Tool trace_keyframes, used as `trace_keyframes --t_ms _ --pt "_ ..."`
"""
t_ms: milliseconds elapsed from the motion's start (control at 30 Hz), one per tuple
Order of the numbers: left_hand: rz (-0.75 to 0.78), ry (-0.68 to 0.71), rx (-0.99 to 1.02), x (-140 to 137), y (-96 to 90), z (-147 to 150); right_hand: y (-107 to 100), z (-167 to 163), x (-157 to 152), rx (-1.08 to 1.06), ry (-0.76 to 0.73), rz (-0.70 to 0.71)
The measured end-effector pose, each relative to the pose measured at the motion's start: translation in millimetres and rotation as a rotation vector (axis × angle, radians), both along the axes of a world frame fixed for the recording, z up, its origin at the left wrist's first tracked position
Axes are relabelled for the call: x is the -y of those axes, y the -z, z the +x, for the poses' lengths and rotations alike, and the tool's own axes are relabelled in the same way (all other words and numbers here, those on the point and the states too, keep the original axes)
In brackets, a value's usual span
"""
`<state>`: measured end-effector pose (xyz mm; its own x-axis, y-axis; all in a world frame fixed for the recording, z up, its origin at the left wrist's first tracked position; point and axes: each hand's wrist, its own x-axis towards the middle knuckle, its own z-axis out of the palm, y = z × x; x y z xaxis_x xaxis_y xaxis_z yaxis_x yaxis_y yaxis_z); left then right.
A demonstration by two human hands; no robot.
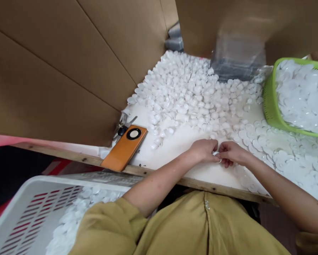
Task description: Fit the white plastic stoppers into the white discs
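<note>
My left hand point(205, 150) and my right hand point(230, 153) meet over the pale tabletop near its front edge. Between their fingertips is a small white plastic piece point(216, 153), mostly covered by the fingers; both hands are closed on it. Just beyond them spreads a heap of small white cup-like plastic pieces point(185, 88). To the right of my right hand lie many flat, round, translucent white discs point(260, 138), spread over the table.
A green basket point(269, 95) full of white discs stands at the right. An orange phone point(124, 148) and keys point(121, 128) lie at the left edge. Cardboard boxes point(68, 63) wall the back and left; plastic bags point(236, 60) lean there. Below left is a white basket point(39, 187) of white pieces.
</note>
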<state>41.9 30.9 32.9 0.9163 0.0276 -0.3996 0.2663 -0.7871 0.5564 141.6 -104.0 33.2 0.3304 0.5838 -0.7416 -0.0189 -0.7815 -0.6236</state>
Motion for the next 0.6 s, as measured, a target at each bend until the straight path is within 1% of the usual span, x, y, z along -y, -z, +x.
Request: trace_keyframes --t_ms 100,167,233,267,300,367,400,467,533,567,600 --pt "-0.019 -0.052 0.057 8 2.3 -6 2 -6 4 0.059 -0.017 0.061" --pt "-0.064 -0.12 0.114 12 2.7 -18 4 -12 11 0.118 -0.043 0.146" --pt "-0.129 -0.207 0.153 8 -3.7 -41 4 -14 20 0.204 -0.05 0.265" --pt "-0.156 -0.252 0.16 1 -10.1 -59 4 -12 26 0.274 -0.034 0.318" --pt "-0.172 -0.287 0.152 -9 -18.5 -80 3 -8 33 0.373 0.001 0.356" --pt "-0.163 -0.327 0.081 -38 -37.9 -135 2 9 51 0.638 0.111 0.372" --pt "-0.141 -0.326 -0.006 -54 -47.1 -166 3 20 60 0.793 0.172 0.358" --pt "-0.046 -0.361 -0.219 -83 -60.4 -232 9 45 80 1.061 0.233 0.33" --pt "0.07 -0.456 -0.426 -103 -65.5 -288 21 66 97 1.249 0.196 0.306" --pt "0.125 -0.511 -0.493 -107 -65.8 -308 28 74 104 1.304 0.158 0.285" --pt "0.169 -0.563 -0.516 -109 -65.3 -322 36 79 108 1.336 0.117 0.258"
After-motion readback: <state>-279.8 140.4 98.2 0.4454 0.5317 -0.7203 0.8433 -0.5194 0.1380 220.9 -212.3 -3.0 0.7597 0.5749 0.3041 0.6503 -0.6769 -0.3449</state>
